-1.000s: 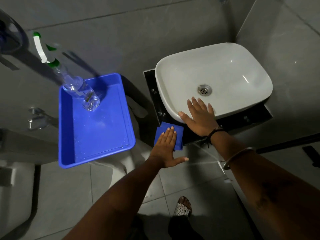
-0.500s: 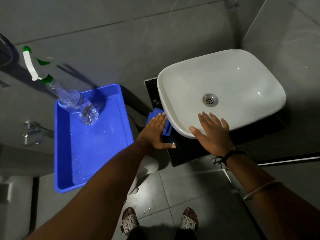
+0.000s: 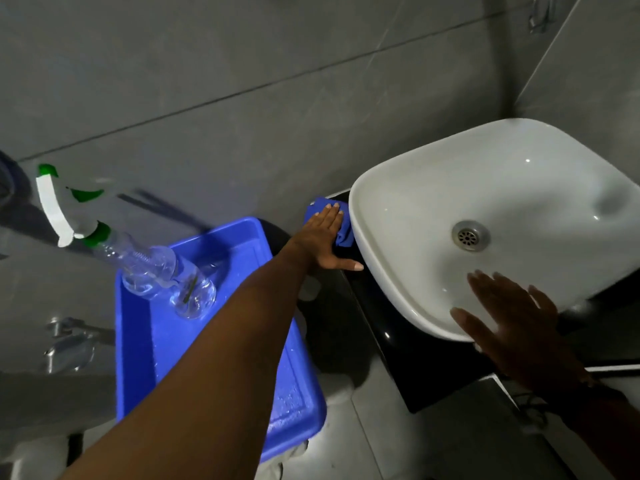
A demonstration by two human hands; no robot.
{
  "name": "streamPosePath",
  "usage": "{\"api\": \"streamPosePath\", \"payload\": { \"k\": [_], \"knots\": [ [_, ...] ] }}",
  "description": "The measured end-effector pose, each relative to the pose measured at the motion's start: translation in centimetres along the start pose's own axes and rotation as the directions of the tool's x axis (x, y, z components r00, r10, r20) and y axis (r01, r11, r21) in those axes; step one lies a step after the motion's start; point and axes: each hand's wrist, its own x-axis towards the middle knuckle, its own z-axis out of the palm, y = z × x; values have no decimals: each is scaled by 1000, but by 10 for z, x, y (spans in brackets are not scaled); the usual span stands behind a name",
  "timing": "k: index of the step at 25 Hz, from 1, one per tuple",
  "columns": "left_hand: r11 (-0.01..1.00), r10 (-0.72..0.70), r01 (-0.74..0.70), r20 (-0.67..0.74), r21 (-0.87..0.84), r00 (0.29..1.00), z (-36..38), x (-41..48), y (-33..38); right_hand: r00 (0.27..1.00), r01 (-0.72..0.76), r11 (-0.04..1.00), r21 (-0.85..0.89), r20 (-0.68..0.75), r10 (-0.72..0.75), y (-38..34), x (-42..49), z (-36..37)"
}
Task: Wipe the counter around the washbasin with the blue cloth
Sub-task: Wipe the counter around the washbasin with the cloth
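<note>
Landmark: white washbasin (image 3: 485,216), one, sitting on a black counter (image 3: 408,362).
Writing: no readable brand, label or text on anything in view.
Blue cloth (image 3: 341,233): one, bunched on the counter strip just left of the washbasin, touching its outer wall near the far left corner.
Left hand (image 3: 323,239): lies flat on the cloth, fingers (image 3: 329,216) straight and close together, thumb stretched toward the washbasin; it presses the cloth down and is not curled around it.
Right hand (image 3: 512,327): blurred, spread over the near rim of the washbasin, fingers wide apart, holding nothing.
Drain (image 3: 470,235): one metal grate in the washbasin's floor.
Blue tray (image 3: 298,393): one, left of the washbasin and apart from it, partly crossed by the left forearm.
Spray bottle (image 3: 162,275): one, clear, with green-and-white trigger head, standing in the tray's far part, left of the washbasin.
Tap (image 3: 69,341): one metal fitting on the wall, far left of the washbasin.
</note>
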Motion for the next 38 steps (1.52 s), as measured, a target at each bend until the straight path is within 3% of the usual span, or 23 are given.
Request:
{"api": "streamPosePath", "payload": {
  "k": [5,13,18,24,29,32,33,35,37,38],
  "knots": [
    [1000,6,-7,-33,-25,999,4,15,-9,986,-155,988,-21,-68,154,-9,2,1],
    [997,-11,12,11,-79,1000,22,-34,40,954,-269,953,-137,-170,245,-9,16,16],
    [991,6,-13,-52,-132,999,70,-103,97,964,-258,957,-132,-96,247,-4,20,18],
    [990,102,-98,39,-105,994,138,-175,187,968,-231,967,-107,-123,217,-7,14,11],
    [991,8,3,79,-131,997,157,-189,242,971,-231,969,-91,-92,223,-9,13,9],
    [963,19,8,97,-270,995,130,-191,242,977,-156,981,115,-126,170,-8,2,-2],
    [944,19,-11,19,-331,1000,120,-193,235,975,-83,979,186,-190,119,-8,-10,2],
    [924,-43,-86,-325,-374,945,100,-199,212,940,78,978,194,-342,-7,-16,-51,30],
    [928,-134,-93,-557,-360,819,75,-195,197,952,131,979,154,-295,-80,-31,-104,71],
    [926,-190,-48,-573,-374,797,58,-187,190,972,133,985,110,-207,-108,-43,-116,90]
  ]
}}
